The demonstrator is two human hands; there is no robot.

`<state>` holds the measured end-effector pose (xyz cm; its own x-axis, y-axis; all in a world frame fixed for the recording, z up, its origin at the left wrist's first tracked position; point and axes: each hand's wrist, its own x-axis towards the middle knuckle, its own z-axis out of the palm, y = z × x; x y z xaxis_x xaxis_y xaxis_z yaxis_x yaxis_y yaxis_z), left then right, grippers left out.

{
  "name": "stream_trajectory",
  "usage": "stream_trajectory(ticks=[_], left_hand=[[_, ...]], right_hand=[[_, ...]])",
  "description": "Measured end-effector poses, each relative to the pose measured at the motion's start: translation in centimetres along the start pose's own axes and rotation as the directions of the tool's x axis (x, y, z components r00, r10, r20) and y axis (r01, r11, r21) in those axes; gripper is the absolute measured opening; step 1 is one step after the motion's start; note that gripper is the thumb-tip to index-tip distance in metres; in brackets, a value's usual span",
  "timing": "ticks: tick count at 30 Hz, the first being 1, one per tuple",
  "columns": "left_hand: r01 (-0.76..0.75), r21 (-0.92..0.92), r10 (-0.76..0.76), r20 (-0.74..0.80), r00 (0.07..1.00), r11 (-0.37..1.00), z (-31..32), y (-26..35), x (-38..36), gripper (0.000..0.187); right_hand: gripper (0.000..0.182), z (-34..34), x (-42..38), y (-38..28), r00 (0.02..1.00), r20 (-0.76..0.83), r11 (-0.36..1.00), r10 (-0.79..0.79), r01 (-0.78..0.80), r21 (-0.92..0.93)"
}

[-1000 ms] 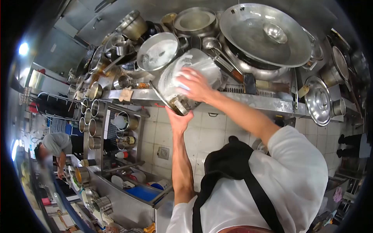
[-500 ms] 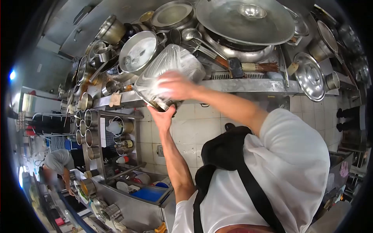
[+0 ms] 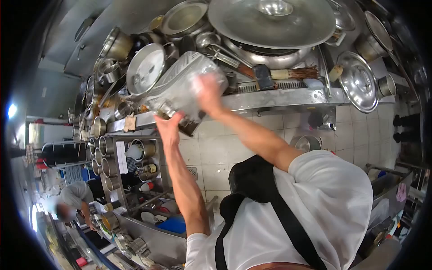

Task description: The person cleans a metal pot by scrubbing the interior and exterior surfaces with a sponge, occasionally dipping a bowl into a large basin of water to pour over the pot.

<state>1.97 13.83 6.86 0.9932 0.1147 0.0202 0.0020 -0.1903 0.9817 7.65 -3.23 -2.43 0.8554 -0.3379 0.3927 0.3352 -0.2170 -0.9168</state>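
Note:
A metal tray under clear plastic film is tilted at the counter's front edge. My left hand grips its near left edge, thumb on top. Over the right part of the film is my right hand, smeared by motion, so its fingers cannot be made out. Beyond the tray's left side sits a round pan with a whitish inside. Ladles lie behind the tray. To the right, a dark block-like tool and a bristle brush rest on the counter.
A huge wok holds a metal bowl at the back. A round lid stands at the counter's right. Below left is a rack with metal pots. Another person bends at the lower left. A blue tray sits below.
My left hand and the tray's near edge have shifted left in view. My right hand has moved right over the film. The whole view has turned slightly.

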Motion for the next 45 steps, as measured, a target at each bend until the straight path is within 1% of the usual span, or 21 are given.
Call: stream_trajectory(ticks=[2,3,5,6,8,9,12,14,16,18,21,23,26,27,29,31,33,35,37,39,45], left_hand=[[0.021,-0.114,-0.020,0.017,1.000,0.993,0.5,1.2,-0.3,0.073],[0.070,-0.124,-0.070,0.005,0.998,0.990,0.0,1.0,-0.4,0.071],[0.055,-0.112,-0.059,-0.036,0.998,0.992,-0.2,0.5,-1.2,0.069],[0.022,-0.113,-0.033,-0.091,0.995,0.993,0.0,0.3,-1.4,0.068],[0.025,-0.137,-0.042,-0.118,0.992,0.990,0.1,-0.4,-2.5,0.068],[0.006,-0.159,-0.028,-0.135,0.990,0.987,0.2,-0.4,-2.4,0.068],[-0.046,-0.151,0.014,-0.203,0.979,0.987,-0.3,-1.1,-3.8,0.069],[-0.045,-0.194,-0.007,-0.260,0.966,0.980,0.6,-0.6,-4.4,0.068],[-0.054,-0.183,0.001,-0.278,0.961,0.982,0.9,-1.5,-4.9,0.068],[-0.102,-0.119,0.059,-0.321,0.945,0.988,1.8,-2.1,-5.1,0.070],[-0.110,-0.078,0.076,-0.348,0.934,0.991,5.5,-1.4,-6.2,0.077],[-0.094,-0.018,0.082,-0.347,0.934,0.995,6.2,-3.2,-6.0,0.079],[-0.141,-0.103,0.098,-0.343,0.934,0.985,7.6,-3.8,-5.7,0.080],[-0.135,-0.093,0.098,-0.325,0.940,0.986,7.6,-3.5,-5.6,0.080],[-0.031,-0.041,0.016,-0.319,0.948,0.999,7.3,-2.6,-5.9,0.081],[-0.068,-0.107,0.030,-0.325,0.945,0.992,7.1,-2.8,-5.7,0.084],[-0.100,-0.175,0.039,-0.321,0.946,0.979,6.6,-3.1,-5.7,0.086],[-0.131,-0.137,0.094,-0.248,0.964,0.982,6.1,-3.1,-5.7,0.087],[-0.142,-0.107,0.112,-0.247,0.962,0.984,5.6,-3.1,-5.7,0.088],[-0.177,-0.212,0.136,-0.198,0.971,0.961,5.1,-3.1,-5.4,0.088],[-0.225,-0.168,0.207,-0.117,0.971,0.960,0.9,-3.9,-4.5,0.091]], right_hand=[[0.024,1.5,-2.3,-2.5,0.764,0.207,0.777,-0.612,0.629,-0.028],[0.024,1.1,-2.8,-1.7,0.651,0.206,0.655,-0.730,0.753,-0.062],[0.019,-4.2,1.7,-1.4,0.612,0.381,0.654,-0.693,0.756,-0.027],[0.012,-5.9,5.6,0.2,0.784,0.448,0.829,-0.429,0.539,-0.149],[0.021,-12.4,12.6,-2.2,0.908,0.322,0.538,-0.267,0.418,-0.732],[0.025,-14.6,15.8,-1.2,0.922,0.115,0.589,-0.369,0.328,-0.738],[0.027,-20.7,18.8,-4.6,0.776,-0.018,0.287,-0.630,0.211,-0.935],[0.035,-23.6,16.8,-6.6,0.906,0.186,0.714,-0.380,0.416,-0.563],[0.044,-24.8,11.9,-4.5,0.883,0.446,0.825,0.150,0.137,-0.548],[0.058,-25.8,9.2,2.2,0.677,0.492,0.667,0.548,0.002,-0.745],[0.064,-26.9,6.3,11.8,0.710,0.284,0.519,0.645,-0.134,-0.844],[0.060,-24.8,3.4,16.8,0.908,-0.105,0.547,0.406,-0.334,-0.768],[0.051,-23.1,2.4,13.5,0.910,-0.173,0.528,0.377,-0.365,-0.767],[0.051,-23.3,2.2,14.5,0.914,-0.152,0.535,0.376,-0.348,-0.770],[0.045,-23.6,2.2,17.4,0.994,0.012,0.811,0.111,-0.084,-0.579],[0.034,-22.2,2.5,12.2,0.999,0.036,0.909,0.024,-0.007,-0.416],[0.029,-19.9,2.7,6.1,0.971,0.050,0.970,0.235,-0.230,-0.081],[0.035,-17.2,3.1,-1.5,0.996,0.086,0.982,-0.020,0.035,-0.185],[0.046,-13.2,2.6,-3.8,0.933,0.251,0.964,-0.257,0.232,0.126],[0.047,-9.6,1.5,-3.5,0.663,0.554,0.746,-0.503,0.657,-0.110],[0.051,-3.3,2.6,-5.5,0.337,0.781,0.544,-0.526,0.839,0.003]])
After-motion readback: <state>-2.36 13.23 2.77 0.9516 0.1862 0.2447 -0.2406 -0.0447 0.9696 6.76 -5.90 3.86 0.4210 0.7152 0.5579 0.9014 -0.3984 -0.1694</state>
